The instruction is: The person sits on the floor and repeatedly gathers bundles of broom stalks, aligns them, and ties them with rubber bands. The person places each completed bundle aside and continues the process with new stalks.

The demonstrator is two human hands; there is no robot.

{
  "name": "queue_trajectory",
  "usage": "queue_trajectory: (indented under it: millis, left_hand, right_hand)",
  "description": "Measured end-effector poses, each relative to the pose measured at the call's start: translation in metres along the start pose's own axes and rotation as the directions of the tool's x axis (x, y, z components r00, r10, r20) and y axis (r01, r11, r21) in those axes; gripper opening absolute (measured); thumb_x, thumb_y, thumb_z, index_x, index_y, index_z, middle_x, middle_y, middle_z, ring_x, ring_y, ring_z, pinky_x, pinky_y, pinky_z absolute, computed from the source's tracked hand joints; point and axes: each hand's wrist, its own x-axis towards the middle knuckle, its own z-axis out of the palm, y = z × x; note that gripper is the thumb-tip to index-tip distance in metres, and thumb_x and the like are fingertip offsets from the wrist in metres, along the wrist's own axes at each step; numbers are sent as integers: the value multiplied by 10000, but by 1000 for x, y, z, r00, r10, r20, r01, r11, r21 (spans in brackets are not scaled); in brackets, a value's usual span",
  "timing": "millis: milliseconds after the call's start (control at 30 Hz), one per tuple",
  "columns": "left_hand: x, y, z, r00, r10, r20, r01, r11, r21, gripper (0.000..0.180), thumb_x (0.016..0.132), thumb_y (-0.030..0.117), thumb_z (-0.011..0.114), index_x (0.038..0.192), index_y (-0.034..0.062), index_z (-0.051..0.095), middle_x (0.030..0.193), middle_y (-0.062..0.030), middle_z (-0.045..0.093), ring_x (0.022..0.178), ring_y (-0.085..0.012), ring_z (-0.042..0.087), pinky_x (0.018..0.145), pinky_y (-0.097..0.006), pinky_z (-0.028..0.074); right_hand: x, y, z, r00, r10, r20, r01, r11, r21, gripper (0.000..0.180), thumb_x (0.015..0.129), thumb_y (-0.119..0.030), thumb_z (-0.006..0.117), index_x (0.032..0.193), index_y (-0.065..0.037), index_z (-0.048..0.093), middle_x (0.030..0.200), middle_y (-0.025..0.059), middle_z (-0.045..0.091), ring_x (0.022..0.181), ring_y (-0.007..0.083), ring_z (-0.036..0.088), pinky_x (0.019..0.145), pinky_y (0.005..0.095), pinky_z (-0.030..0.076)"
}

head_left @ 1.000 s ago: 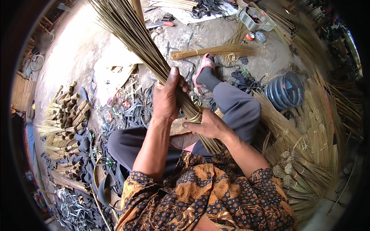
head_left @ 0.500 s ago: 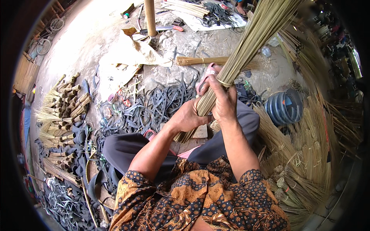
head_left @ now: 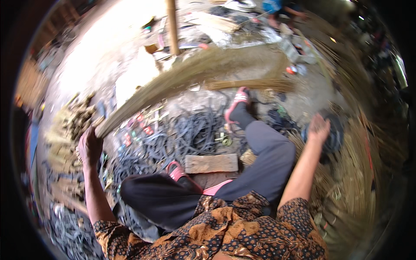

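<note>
Block [head_left: 211, 164], rough matt wood; beyond it, strips [head_left: 197, 130], matt and rubber-like, and blurred bundle [head_left: 149, 92], dry fibrous stalks; nearer than it, shirt [head_left: 208, 232], matt cloth.

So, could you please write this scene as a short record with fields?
Left hand: grips one end of a straw bundle, blurred
Right hand: in front of a blue jug in this view; nothing seen in it
Center: wooden block, dark strips beyond it
Farther: second bundle lying on the floor
</note>
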Motion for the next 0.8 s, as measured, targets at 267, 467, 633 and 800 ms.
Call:
queue_trajectory:
  millis: [267,467,633,800]
  left_hand:
    - [13,25,-39,881,-424,212,472,818,-328,326,839,299,809,1017,58,680,807,-72,677,736,-186,636,670,-376,521]
    - [26,150,5,769,-254,587,639,338,-691,144,935,155,752,993,48,674,725,2,629,642,-103,575,572,-314,481]
    - [-35,272,107,664,47,746,745,42,-665,188,881,188,784,875,39,668,706,-28,648,584,-139,562,538,-327,457]
    - [-113,348,200,129,193,973,984,-149,-101,245,798,216,861,845,19,724,710,-62,645,580,-178,569,526,-357,460]
  right_hand:
    - [-228,248,75,491,688,534,91,569,-817,995,961,-545,660,1604,48,185,1625,254,338,1471,330,425,1166,418,426]
    - [-322,312,76,141,776,614,530,465,-709,1064,945,-659,638,1608,60,219,1613,311,350,1431,371,483,1152,442,443]
    - [-252,275,-25,404,878,255,227,173,-958,541,1087,-463,520,1342,7,604,1181,100,702,912,149,707,732,276,573]
    - [-221,246,-111,528,848,45,-40,77,-996,538,1057,-534,549,1280,-53,642,1020,41,707,811,137,692,668,278,541]
